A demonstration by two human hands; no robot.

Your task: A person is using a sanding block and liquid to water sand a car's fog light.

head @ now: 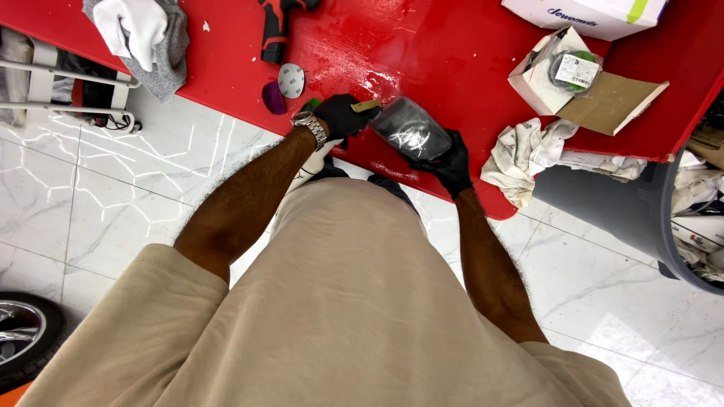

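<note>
Nearest the camera, the person's beige shirt (339, 316) fills the lower frame, with both bare forearms reaching forward over a white marble-patterned floor (603, 301). Both hands wear black gloves. The left hand (343, 115), with a metal wristwatch (311, 126) at its wrist, is closed in a pinch on a small tan pad (367, 106), which is held against the upper left edge of a car headlight (411, 130). The right hand (449, 163) is curled around the lower right end of that headlight, gripping it from beneath. The headlight, clear-lensed with a dark housing, sits tilted at the near edge of a red work surface (452, 53), between the two hands. Just left of the left hand lie a purple disc (273, 98) and a grey disc (291, 80), side by side on the red surface. To the right of the right hand, a soiled white rag (524, 154) hangs over the table edge, above a grey bin (626, 207). Further back, an open cardboard box (588, 90) holds a bagged round item. At the far edge, a red and black power tool (275, 30) lies near the top centre, a grey and white cloth bundle (143, 38) at the top left, and a white carton (588, 15) at the top right. A wheel (23, 335) is partly visible on the floor at lower left.
</note>
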